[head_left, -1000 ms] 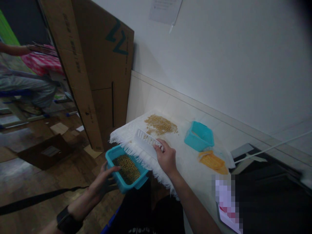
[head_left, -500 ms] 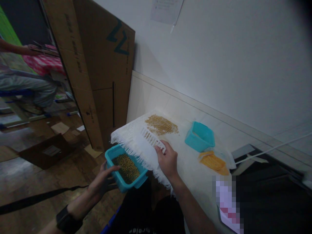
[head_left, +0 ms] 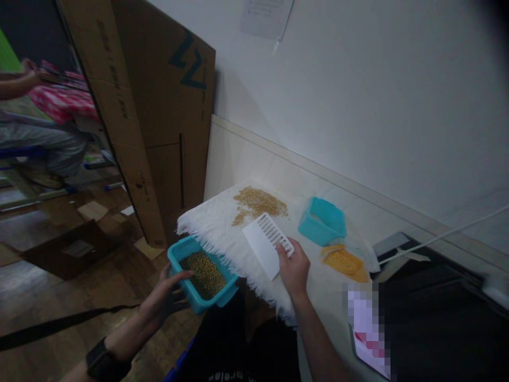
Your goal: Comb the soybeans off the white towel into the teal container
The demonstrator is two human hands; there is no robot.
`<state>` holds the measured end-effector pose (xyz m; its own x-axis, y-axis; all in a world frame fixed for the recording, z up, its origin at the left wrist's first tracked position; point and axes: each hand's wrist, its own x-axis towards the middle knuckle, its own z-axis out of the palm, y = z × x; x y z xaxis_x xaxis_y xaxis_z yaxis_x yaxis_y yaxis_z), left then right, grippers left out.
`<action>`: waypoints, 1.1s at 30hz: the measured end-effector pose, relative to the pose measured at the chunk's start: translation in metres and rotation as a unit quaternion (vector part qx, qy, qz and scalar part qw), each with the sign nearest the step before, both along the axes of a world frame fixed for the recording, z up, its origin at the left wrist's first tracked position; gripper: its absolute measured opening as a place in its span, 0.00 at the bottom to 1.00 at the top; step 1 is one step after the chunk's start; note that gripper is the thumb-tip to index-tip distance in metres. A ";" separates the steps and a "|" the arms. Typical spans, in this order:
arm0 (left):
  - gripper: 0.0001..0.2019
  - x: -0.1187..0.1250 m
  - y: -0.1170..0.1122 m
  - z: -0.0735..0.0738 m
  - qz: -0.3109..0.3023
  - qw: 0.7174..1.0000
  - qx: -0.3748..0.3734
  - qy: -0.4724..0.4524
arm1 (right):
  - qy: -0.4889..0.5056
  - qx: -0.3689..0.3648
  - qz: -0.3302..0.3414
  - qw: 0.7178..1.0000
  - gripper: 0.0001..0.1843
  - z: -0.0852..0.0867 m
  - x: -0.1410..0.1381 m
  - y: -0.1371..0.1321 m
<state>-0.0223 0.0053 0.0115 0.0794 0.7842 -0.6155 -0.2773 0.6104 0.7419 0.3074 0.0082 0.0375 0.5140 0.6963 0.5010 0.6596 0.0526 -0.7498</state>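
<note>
My left hand (head_left: 169,289) grips the near left rim of a turquoise plastic container (head_left: 204,306), its thumb over the edge. Inside lie many small yellow-green beans (head_left: 209,273). The container is just below the fringed edge of a white cloth (head_left: 214,215). My right hand (head_left: 294,269) is closed on the slotted end of a flat white slotted scraper (head_left: 260,244), which is tilted over the cloth. Beyond the scraper, a loose pile of pale beans (head_left: 260,201) is spread on the cloth.
A second turquoise container (head_left: 322,223) stands right of the pile. Orange-yellow material in a clear bag (head_left: 345,262) lies near it. A tall cardboard box (head_left: 170,116) and the wall (head_left: 358,95) bound the table. At far left, another person's arm (head_left: 18,85) shows.
My right hand has moved right and slightly down, turning the scraper so its flat face shows. Some beans now lie nearer the front of the pile. The held container stays nearly in place.
</note>
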 end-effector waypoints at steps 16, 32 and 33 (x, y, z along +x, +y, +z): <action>0.52 0.007 -0.007 -0.006 -0.010 0.999 -0.024 -0.021 | -0.042 0.012 0.035 0.998 0.23 0.012 -0.016 0.043; 0.49 0.005 -0.008 -0.007 -0.005 1.000 -0.021 -0.022 | -0.040 0.000 0.086 0.996 0.21 0.017 -0.022 0.031; 0.49 0.006 -0.008 -0.006 -0.004 1.000 -0.020 -0.021 | -0.042 0.001 0.085 0.995 0.21 0.016 -0.022 0.032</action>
<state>-0.0167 -0.0028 0.0053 0.1122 0.7578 -0.6428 -0.3019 0.6423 0.7045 0.2855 0.0402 0.0539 0.3446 0.7689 0.5385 0.7013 0.1704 -0.6922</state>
